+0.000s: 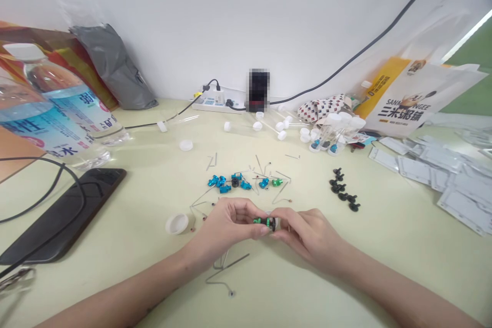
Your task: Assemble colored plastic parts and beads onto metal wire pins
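My left hand (234,220) pinches a small green and black metal fitting (262,221) between thumb and fingers. At its right end sits a dark disc-shaped part, gripped by the thumb and index finger of my right hand (303,230). Whether the two parts are joined is hard to make out. Just beyond my hands lie several blue metal fittings (225,189), a black one (235,183) and a green one (277,182), among bent thin metal rods (283,192). More rods (227,267) lie on the near side of my left wrist.
A white cap (177,224) lies left of my hands. Black knob-like parts (342,196) lie to the right, near white cards (453,174). Capped clear tubes (342,125), a power strip (215,104) and a paper bag (407,97) stand behind. Bottles (73,107) and a phone (65,215) are left.
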Tool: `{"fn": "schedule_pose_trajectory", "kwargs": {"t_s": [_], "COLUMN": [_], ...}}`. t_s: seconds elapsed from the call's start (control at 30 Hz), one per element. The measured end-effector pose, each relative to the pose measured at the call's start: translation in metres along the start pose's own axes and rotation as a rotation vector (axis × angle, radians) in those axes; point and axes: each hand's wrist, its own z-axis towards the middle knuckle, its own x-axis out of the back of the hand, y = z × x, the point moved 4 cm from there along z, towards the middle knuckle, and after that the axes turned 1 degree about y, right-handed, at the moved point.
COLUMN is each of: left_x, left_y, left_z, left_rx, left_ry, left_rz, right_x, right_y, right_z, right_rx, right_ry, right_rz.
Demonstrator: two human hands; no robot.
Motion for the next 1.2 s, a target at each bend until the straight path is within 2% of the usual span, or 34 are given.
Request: {"fn": "schedule_pose_trajectory", "kwargs": {"t_s": [1.2], "left_x": [0.0003], "left_y": [-0.0017], "left_z": [0.0014], "left_rx": [-0.008], "left_ry": [-0.010], "left_rz": [0.006], "right_x": [0.0012], "right_y": [0.0000], "right_z": [0.0015], "right_rx": [0.008], "right_ry": [0.021], "right_rz": [-0.005]}}
